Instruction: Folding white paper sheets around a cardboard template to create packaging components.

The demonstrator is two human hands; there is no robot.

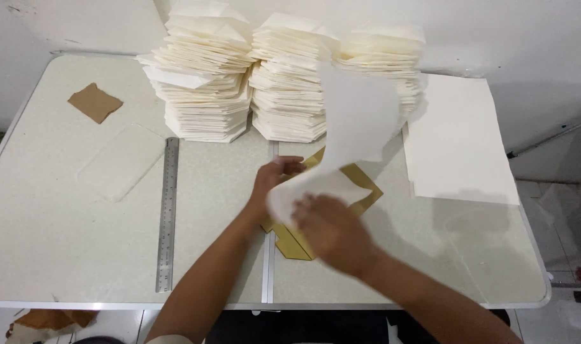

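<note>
A white sheet of paper (357, 121) curls up in the air over the middle of the table, blurred by motion. My right hand (332, 230) grips its lower end. My left hand (274, 178) rests just behind it, fingers on the sheet's edge and on a mustard-yellow angular template (360, 181) that lies flat on the table under the paper. Whether the left hand pinches the sheet or only touches it, I cannot tell.
Three tall stacks of folded white paper (204, 83) stand at the back. A pile of flat white sheets (459, 140) lies at the right. A steel ruler (168, 213), a clear plastic piece (121, 162) and a brown card scrap (94, 102) lie on the left.
</note>
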